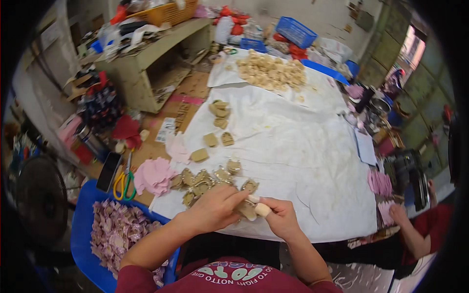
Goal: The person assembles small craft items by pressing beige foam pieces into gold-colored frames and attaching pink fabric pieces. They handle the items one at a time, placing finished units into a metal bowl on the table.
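Close to the table's near edge, my left hand (211, 207) has its fingers closed on a small khaki piece (247, 210) with a rounded end. My right hand (282, 219) pinches at the same piece from the right, with pale covers (262, 210) on its fingertips. The fingers hide much of the piece. Just beyond my left hand lies a cluster of khaki pieces with shiny edges (202, 180). A single similar piece (250, 185) rests beyond my fingers. Plainer khaki pieces (210, 140) are scattered farther up the white cloth (303, 146).
At left are pink fabric pieces (154, 177), scissors (128, 178), a phone (109, 172) and a blue bin (80, 234) of pink-and-khaki pieces (117, 227). A beige heap (271, 71) covers the far end. At right, another person's hand (399, 215) holds pink pieces.
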### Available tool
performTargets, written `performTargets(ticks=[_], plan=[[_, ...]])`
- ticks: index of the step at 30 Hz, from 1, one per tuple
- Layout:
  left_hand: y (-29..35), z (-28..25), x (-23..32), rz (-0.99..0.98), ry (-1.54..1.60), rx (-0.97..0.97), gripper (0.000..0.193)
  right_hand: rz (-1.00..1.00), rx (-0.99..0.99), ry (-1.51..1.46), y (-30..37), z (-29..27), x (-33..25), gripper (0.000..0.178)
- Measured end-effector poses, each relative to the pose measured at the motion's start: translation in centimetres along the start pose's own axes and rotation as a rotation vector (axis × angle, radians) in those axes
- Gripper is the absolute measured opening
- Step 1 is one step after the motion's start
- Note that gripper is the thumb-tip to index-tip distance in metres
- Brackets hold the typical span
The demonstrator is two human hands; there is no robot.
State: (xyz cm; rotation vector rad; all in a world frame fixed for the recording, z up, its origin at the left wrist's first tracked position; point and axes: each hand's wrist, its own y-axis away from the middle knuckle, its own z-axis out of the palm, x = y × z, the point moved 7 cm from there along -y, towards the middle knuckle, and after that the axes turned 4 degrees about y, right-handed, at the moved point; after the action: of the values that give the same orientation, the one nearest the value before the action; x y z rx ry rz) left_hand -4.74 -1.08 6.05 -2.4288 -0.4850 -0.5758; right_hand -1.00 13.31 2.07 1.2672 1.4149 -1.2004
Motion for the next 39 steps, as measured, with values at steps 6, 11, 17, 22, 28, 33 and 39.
performTargets(ticks=[6, 11, 17, 22, 28, 33, 39], plan=[[-1.3, 0.5, 0.4, -0.048, -0.043, 0.087, 0.055, -0.195, 0.110, 0.273, 0.0, -0.9, -1.8, 0.024], [-2.1, 0.4, 0.7, -0.121, 0.098, 0.188, 0.048, -0.139, 0.007, -0.055, -1.0, -2.5, -1.5, 0.024], [-2.5, 2.1, -0.7, -0.455, 0.243, 0.320, 0.042, -0.056, 0.099, 0.052, -2.1, -3.0, -2.1, 0.025], [-3.0, 2.6, -0.2, -0.439, 0.184, 0.432, 0.039, -0.119, 0.244, -0.019, -2.2, -3.2, -0.7, 0.031], [-3.3, 2.9, -1.6, -0.558, 0.174, 0.435, 0.038, 0.067, 0.136, -0.212, -2.8, -3.1, 0.3, 0.030], [-3.5, 3.5, -1.7, -0.518, 0.050, 0.407, 0.039, -0.081, 0.290, 0.101, -2.9, -2.7, 1.1, 0.036], [-2.4, 3.6, -2.6, -0.532, 0.027, 0.388, 0.042, 0.015, 0.143, -0.170, -3.4, -1.0, 2.0, 0.037]])
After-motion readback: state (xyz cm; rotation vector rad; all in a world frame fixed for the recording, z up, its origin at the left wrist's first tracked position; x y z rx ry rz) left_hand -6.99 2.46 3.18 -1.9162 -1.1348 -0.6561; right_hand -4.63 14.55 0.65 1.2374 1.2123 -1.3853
